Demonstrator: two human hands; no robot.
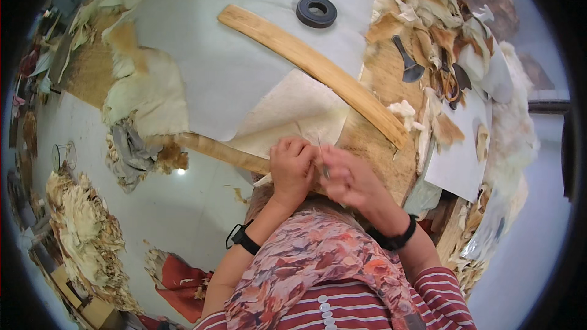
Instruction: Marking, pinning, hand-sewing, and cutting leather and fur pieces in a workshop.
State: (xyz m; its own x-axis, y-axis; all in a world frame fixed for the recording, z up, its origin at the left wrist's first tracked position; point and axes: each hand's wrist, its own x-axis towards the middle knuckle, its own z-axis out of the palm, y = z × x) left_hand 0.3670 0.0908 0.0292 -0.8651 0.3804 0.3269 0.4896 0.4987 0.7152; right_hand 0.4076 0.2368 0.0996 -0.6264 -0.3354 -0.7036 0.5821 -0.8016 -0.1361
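Observation:
At the near edge of the worktable my two hands meet over a pale hide [293, 107], its edge folded toward me. My left hand [291, 168] is closed, its fingers gripping the hide's edge. Beside it, touching or nearly so, my right hand [350, 178] is closed in a pinch. A thin dark needle [319, 141] sticks up at its fingertips; the rest is hidden. A silvery band shows on a right finger. Beyond my hands, a long curved wooden slat [306, 58] lies slantwise across the hide. A dark roll of tape [317, 22] rests flat past it.
On the right lie a dark flared-blade tool [411, 72], scissors [451, 85] and piled fur scraps [422, 0]. A white sheet [455, 153] lies nearer. Grey cloth [129, 153] hangs at the table's left. A heap of hide scraps [85, 226] lies at lower left.

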